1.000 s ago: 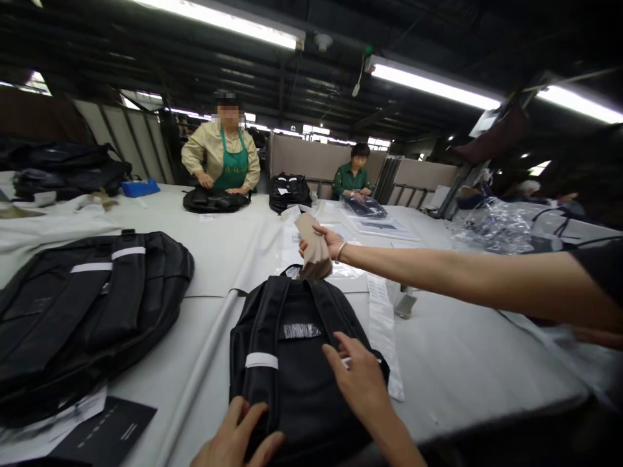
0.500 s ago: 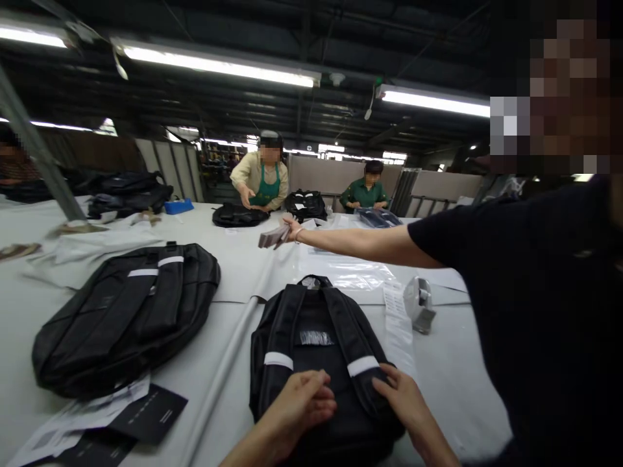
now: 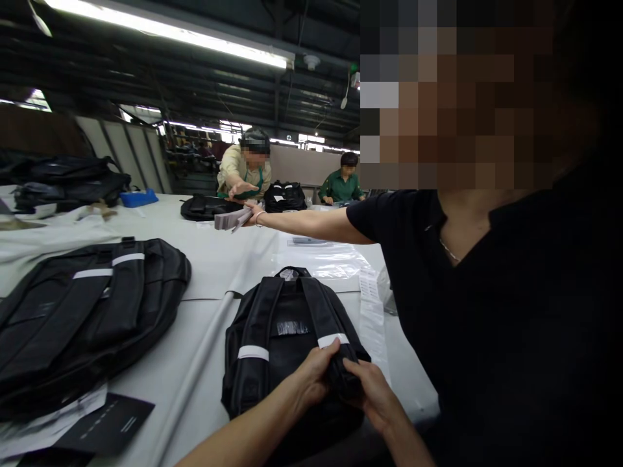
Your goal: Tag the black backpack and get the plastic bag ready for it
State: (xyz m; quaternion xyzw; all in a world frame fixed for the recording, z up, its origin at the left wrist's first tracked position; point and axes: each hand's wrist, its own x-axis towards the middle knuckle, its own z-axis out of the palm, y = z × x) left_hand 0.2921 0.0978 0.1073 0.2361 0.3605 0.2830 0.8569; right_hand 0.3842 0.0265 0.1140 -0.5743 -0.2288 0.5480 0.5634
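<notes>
A black backpack (image 3: 287, 363) lies on the table in front of me, its shoulder straps facing up and a white band wrapped round each. My left hand (image 3: 316, 371) is closed on the right shoulder strap (image 3: 318, 308), its thumb on the white band (image 3: 333, 340). Just to the right, my right hand (image 3: 370, 389) grips the same strap a little lower, thumb on top. The fingers of both hands are partly hidden beneath the strap. A clear plastic label (image 3: 292, 327) sits on the back panel between the straps.
Another black backpack (image 3: 97, 305) lies at left, with black cards (image 3: 104, 421) and papers below it. A co-worker in black (image 3: 487, 311) leans in from the right, an arm stretched across the table holding a stack of slips (image 3: 232, 218). A label strip (image 3: 370, 311) lies right of my backpack.
My left hand has moved right onto the right strap, and both hands now hold it. The view has turned right. The co-worker in black looms closer, and the far co-worker reaches toward the slips.
</notes>
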